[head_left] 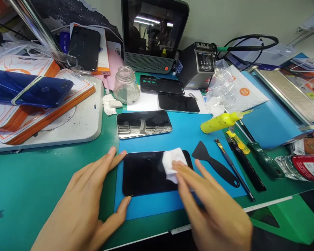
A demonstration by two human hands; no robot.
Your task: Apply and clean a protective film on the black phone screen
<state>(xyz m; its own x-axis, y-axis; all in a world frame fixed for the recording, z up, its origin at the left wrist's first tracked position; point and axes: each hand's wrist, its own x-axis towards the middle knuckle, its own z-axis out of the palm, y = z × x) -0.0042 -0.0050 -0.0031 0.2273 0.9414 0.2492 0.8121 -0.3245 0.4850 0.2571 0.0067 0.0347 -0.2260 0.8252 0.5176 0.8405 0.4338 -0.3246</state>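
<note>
Phone (pixel 146 172): flat on blue mat (pixel 183 134). Left hand (pixel 87 200), spread wide, braces its nine-o'clock edge; right hand (pixel 211 205) presses white wipe (pixel 172 164). Advice: light, even strokes, firm bracing.

We see a black phone (pixel 146 173) lying flat on a blue mat (pixel 188 134) on the green bench (pixel 28 181). Our left hand (pixel 86 205) frames the phone's left end, fingertips and thumb touching its corners. Our right hand (pixel 211 205), blurred, presses a white wipe (pixel 172 164) onto the glass near the right end. Just right of the phone lie a black scraper (pixel 214 164), a thin brush (pixel 234 169) and a yellow bottle (pixel 221 122) on its side. Behind it rests a second phone (pixel 143 123), with two more phones (pixel 170 94) and a glass jar (pixel 126 84) farther back. A blue phone (pixel 28 87) sits on orange boxes (pixel 42 111) at the left.
</note>
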